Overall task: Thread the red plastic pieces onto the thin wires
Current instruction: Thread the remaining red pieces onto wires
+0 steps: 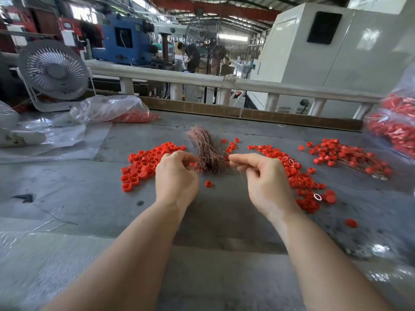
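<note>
A bundle of thin copper-coloured wires (206, 151) lies on the grey table (89, 194), between two spreads of red plastic pieces: one on the left (143, 162), one on the right (301, 176). My left hand (177, 176) is at the bundle's left edge with its fingers curled. A bit of a red piece (192, 164) shows under its fingertips. My right hand (265, 176) pinches a single thin wire (241, 175) that hangs down from its fingers. Another red piece (226, 157) sits at its fingertips. One loose red piece (208, 184) lies between my hands.
Red pieces with wires through them (350, 158) are heaped at the right. Clear bags of red pieces lie at the far left (116, 111) and right edge (395, 129). A white fan (54, 72) stands back left, a white railing (202, 79) behind the table. A person stands far back.
</note>
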### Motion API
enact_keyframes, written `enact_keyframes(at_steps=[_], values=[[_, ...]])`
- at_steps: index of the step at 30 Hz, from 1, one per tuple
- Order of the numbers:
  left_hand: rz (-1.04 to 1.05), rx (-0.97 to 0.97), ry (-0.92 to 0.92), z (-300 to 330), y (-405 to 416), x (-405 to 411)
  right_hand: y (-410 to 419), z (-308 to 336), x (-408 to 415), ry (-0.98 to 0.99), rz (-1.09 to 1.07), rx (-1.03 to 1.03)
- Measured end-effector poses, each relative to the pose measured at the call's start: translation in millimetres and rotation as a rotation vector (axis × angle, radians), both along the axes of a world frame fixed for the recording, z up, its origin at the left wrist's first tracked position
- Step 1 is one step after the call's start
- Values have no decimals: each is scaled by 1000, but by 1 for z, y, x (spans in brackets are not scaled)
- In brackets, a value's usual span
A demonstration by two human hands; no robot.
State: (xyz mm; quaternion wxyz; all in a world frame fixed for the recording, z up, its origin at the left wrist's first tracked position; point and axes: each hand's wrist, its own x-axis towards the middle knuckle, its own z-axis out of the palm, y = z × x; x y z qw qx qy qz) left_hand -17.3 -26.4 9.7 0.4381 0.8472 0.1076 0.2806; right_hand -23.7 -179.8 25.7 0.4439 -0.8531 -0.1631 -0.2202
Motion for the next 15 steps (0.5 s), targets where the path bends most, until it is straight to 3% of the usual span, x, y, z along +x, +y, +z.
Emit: enact_keyframes(at_steps=[6, 8, 13, 15], values=[[-7, 59, 34, 0, 0, -2, -2, 4, -1, -186, -6, 158], [9, 155, 69, 1, 0, -5, -3, 4, -1, -211, -26, 212], [75, 476, 369, 1, 4, -8, -5, 7, -3, -295, -77, 276], [42, 530, 389, 0, 6, -7, -5, 7, -3, -309, -80, 298]])
